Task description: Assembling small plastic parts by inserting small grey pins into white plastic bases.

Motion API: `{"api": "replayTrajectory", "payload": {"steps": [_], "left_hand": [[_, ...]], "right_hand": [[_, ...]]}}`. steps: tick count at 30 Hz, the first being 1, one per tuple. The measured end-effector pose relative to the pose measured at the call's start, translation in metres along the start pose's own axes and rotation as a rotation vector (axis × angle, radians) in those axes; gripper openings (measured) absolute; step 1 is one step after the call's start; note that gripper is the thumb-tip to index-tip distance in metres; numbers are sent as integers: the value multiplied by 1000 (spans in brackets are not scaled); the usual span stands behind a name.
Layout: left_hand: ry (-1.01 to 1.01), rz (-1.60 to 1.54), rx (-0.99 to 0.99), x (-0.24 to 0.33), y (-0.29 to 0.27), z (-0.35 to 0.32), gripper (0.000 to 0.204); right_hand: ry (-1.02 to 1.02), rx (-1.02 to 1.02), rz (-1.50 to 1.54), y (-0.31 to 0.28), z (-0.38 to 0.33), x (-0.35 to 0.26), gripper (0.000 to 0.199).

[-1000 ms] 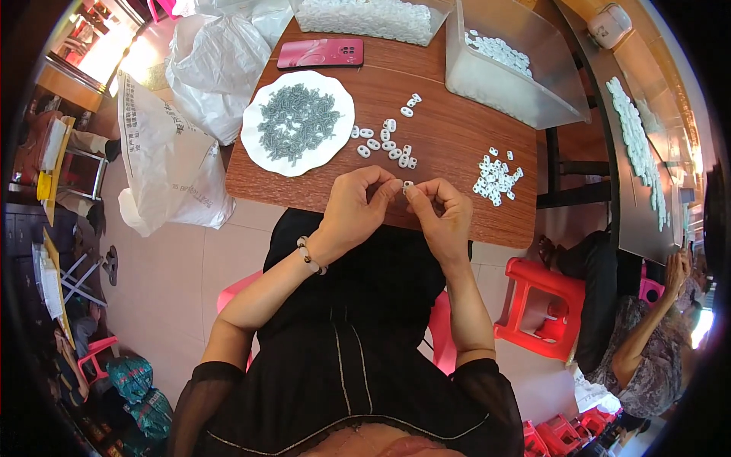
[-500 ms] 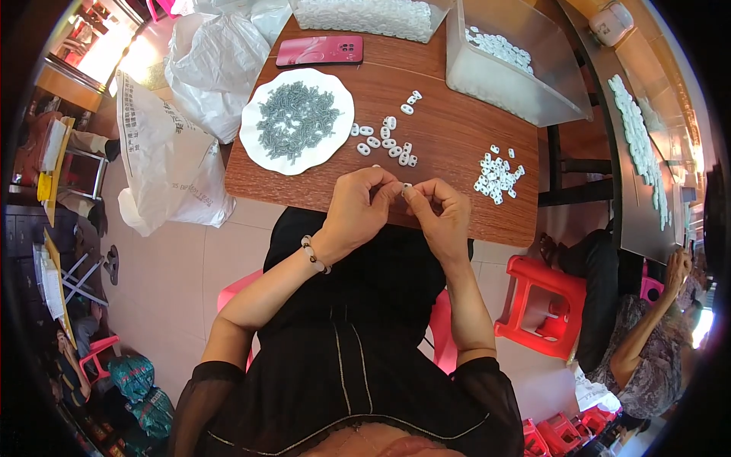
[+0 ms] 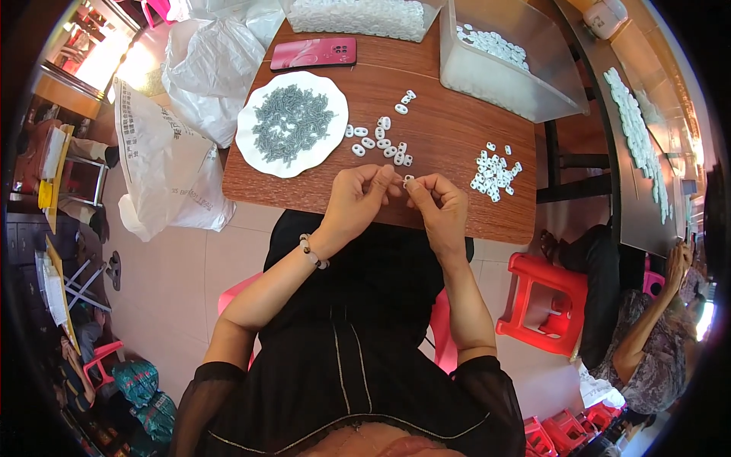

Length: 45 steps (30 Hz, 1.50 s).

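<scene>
Near the front edge of the counter [image 3: 449,114], the right hand [image 3: 444,213] pinches a small white piece [image 3: 409,180], the left hand's [image 3: 355,199] grip unclear, in seemingly close fitting work needing steady alignment next.

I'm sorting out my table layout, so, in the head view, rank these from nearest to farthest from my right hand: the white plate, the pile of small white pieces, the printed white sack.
From your right hand:
1. Pile of small white pieces, on the table's right side.
2. White plate, on the table's left side.
3. Printed white sack, left of the table.
</scene>
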<state>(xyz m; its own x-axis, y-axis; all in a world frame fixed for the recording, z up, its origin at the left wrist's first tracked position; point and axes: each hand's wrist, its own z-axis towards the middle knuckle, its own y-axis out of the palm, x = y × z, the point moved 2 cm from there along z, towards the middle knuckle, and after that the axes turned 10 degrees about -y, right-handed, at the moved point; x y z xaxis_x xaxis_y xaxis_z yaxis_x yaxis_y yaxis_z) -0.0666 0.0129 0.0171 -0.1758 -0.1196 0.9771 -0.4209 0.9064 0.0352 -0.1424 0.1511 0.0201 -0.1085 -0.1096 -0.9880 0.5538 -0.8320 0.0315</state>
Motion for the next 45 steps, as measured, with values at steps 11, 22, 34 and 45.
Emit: {"api": "replayTrajectory", "payload": {"steps": [11,22,34,45], "left_hand": [[-95,-60,-16,-4,-4,0,26],[-43,-60,10,-3,-1,3,17],[-64,-92,30,-5,1,2,15],[-94,-181,35,-8,-11,-1,17]], "right_hand": [[-2,4,-10,-2,1,4,14],[-48,-19,-78,1,0,2,14],[-41,-20,-87,1,-1,7,14],[-35,15,-91,-5,0,4,12]]}}
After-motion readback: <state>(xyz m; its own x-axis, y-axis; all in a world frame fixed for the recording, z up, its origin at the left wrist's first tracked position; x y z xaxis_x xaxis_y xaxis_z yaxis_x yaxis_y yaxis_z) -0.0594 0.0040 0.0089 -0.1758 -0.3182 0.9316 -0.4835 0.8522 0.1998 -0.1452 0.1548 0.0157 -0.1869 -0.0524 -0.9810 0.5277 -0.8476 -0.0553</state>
